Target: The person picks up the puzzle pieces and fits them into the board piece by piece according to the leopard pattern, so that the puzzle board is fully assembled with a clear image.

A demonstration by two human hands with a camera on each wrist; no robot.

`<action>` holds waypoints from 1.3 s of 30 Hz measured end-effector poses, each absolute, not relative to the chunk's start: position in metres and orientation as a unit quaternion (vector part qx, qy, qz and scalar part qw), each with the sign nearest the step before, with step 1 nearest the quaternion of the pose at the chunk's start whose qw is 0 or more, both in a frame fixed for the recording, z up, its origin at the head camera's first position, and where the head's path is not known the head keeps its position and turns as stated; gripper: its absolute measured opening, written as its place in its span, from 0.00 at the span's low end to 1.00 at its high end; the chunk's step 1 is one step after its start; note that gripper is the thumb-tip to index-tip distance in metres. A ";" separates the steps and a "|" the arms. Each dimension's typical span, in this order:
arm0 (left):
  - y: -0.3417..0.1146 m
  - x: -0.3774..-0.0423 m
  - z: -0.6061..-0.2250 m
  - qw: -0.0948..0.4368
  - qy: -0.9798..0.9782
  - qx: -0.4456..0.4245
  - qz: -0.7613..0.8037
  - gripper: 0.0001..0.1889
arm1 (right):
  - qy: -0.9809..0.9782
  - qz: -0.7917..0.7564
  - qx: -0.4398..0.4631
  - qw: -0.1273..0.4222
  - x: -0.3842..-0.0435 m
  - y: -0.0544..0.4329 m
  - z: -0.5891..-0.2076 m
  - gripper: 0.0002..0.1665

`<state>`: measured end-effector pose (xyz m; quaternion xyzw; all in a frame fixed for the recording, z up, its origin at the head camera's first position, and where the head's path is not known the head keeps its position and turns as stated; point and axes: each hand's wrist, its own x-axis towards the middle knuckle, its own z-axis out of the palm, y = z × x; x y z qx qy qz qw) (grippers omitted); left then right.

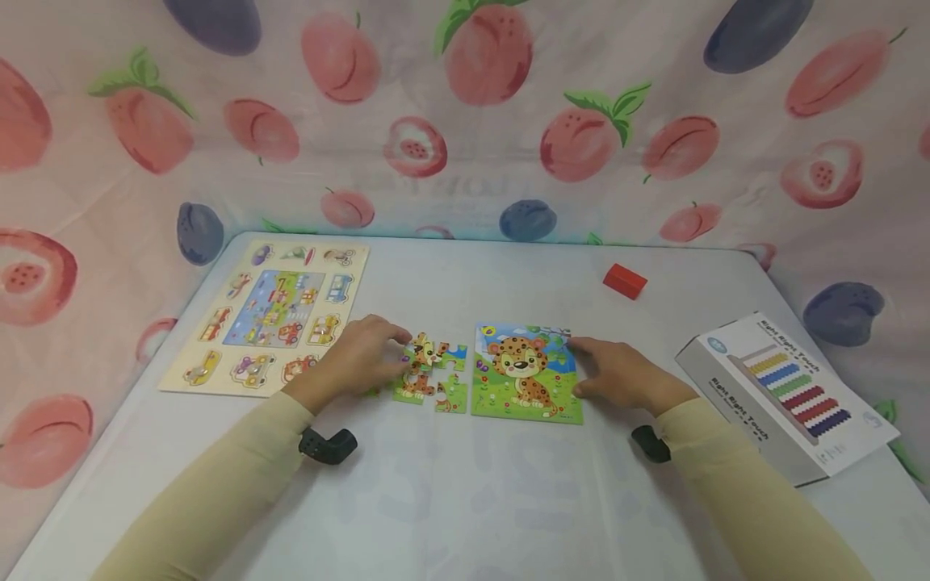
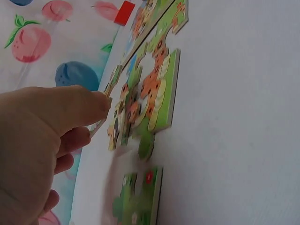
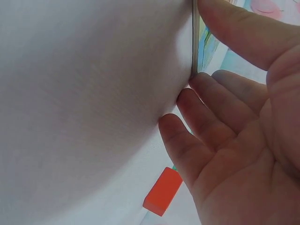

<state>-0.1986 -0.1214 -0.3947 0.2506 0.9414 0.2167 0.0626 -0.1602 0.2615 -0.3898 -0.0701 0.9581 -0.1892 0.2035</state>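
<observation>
Puzzle piece (image 2: 113, 80) is at the left side of the laid leopard pieces (image 1: 450, 394), pinched between the thumb and fingers of the left hand (image 1: 359, 355). In the left wrist view it shows as a narrow strip, so its long axis I cannot tell. The laid pieces have the leopard's face toward the far side and the grass toward the person. Just beside them, the leopard picture (image 1: 501, 402) points the same way, head away; it looks almost square. The right hand (image 1: 621, 375) comes from its right side, touching the edge, with thumb and fingers extended and relaxed, not gripping. Both forearms slope inward, in cream sleeves (image 1: 211, 476). Farther left, a vehicle board (image 1: 190, 343) lies with its long axis going away from the person; at the right, a white box (image 1: 770, 456) lies slantwise, and a red block (image 1: 625, 281) is at the far side of the bench (image 1: 494, 508).
</observation>
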 end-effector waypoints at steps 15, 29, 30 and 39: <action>-0.075 -0.195 -0.399 0.048 0.927 0.301 0.219 0.18 | 0.956 -0.192 -0.070 0.212 -0.162 0.262 -0.389 0.50; -0.044 -0.194 -0.402 0.064 0.928 0.304 0.207 0.19 | 0.956 -0.192 -0.068 0.213 -0.161 0.261 -0.386 0.50; -0.043 -0.194 -0.402 0.065 0.927 0.306 0.206 0.19 | 0.956 -0.192 -0.067 0.213 -0.161 0.261 -0.386 0.50; -0.028 -0.193 -0.405 0.054 0.923 0.318 0.209 0.18 | 0.956 -0.192 -0.068 0.209 -0.161 0.261 -0.388 0.49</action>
